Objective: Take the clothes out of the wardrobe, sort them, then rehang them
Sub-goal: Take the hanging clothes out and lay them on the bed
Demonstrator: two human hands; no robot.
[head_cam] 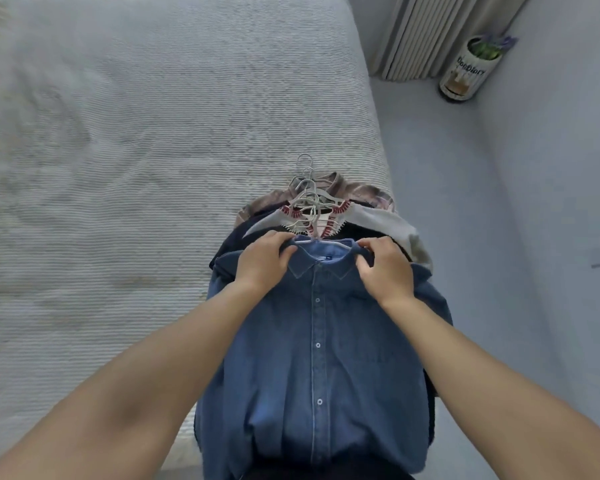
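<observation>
Both hands, left hand (262, 259) and right hand (385, 268), pinch my denim shirt (312, 358) at its collar | bed (136, 133) fills upper left; shirt tops clothes pile (378, 216), lower centre | soft, floppy, fairly heavy: grip shoulders over the hanger | hanger hooks (305, 174) stiff, likely to tangle
</observation>
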